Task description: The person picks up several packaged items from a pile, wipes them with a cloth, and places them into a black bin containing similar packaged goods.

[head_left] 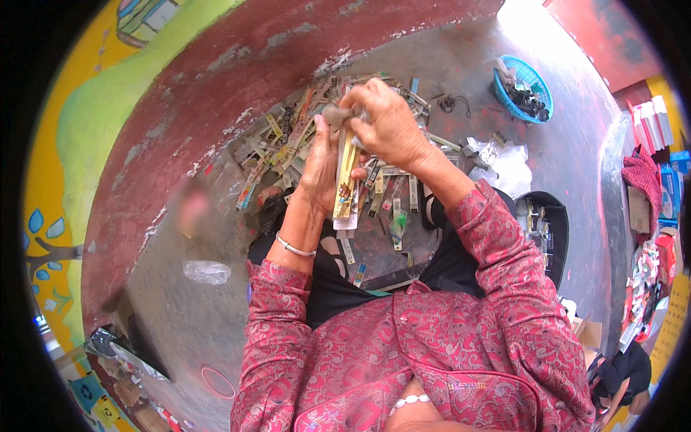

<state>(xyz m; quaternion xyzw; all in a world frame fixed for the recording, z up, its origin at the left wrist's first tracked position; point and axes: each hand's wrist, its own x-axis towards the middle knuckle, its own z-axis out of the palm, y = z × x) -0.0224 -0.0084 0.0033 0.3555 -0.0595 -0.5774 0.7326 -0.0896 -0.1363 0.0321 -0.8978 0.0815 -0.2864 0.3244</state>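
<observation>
In front of my chest, my left hand (322, 169) is closed round a long, narrow package (345, 183), a yellow card in clear plastic with a small brown picture near its lower end. Its fingertips show past the package's right edge. My right hand (385, 119) is at the package's upper end with its fingers curled together. A greyish, blurred bit (337, 115) shows between the two hands; I cannot tell what it is. Beneath them, a large pile of similar narrow packages (291, 137) is spread over the floor, several reaching between my feet.
A blue plastic basket (524, 90) with dark items stands at the far right. White plastic bags (504, 165) lie nearer, beside a black tub (543, 237) holding small packages. A crumpled clear bag (206, 272) is on the left floor. A dark red wall base (180, 122) curves behind the pile.
</observation>
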